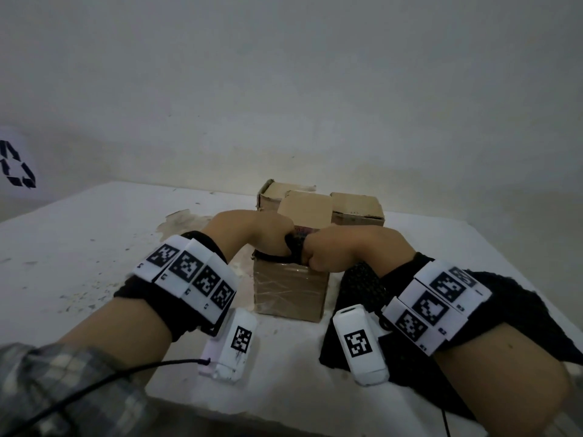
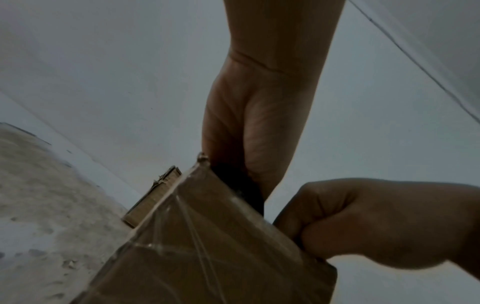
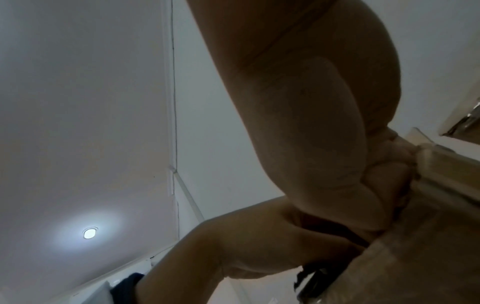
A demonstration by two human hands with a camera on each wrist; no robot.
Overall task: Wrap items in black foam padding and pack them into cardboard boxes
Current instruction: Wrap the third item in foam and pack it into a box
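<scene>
1. Position. A small cardboard box (image 1: 288,291), wrapped in clear tape, stands at the centre of the white worktop (image 1: 79,247). Its far flap stands upright. Black foam padding (image 1: 295,247) shows at its open mouth.

2. Hand state. The left hand (image 1: 252,231) and the right hand (image 1: 347,247) meet knuckle to knuckle over the mouth, both curled around the black foam padding. The wrapped item is hidden (the frames do not show whether it is already inside).

3. Step in hand. Judged from the grip, the bundle is being pressed down into the box.

4. Risk: jamming. The foam fills the mouth closely. An uneven push could snag it on the rim and unroll the wrap.

5. Risk: wall failure. The left wrist view shows the tape creased along the side panel. Hard downward force could buckle a wall or split a corner.

6. Risk: tipping. Neither hand steadies the box from outside. A sideways push could slide or tilt it on the worktop.

7. Risk: collision. Two more boxes (image 1: 356,206) stand close behind, at 12 o'clock. A shove forward could knock the box into them.

8. Spare material. A loose black foam sheet (image 1: 362,291) lies on the worktop at 3 o'clock of the box, under the right forearm (an arm movement could drag it off).
</scene>
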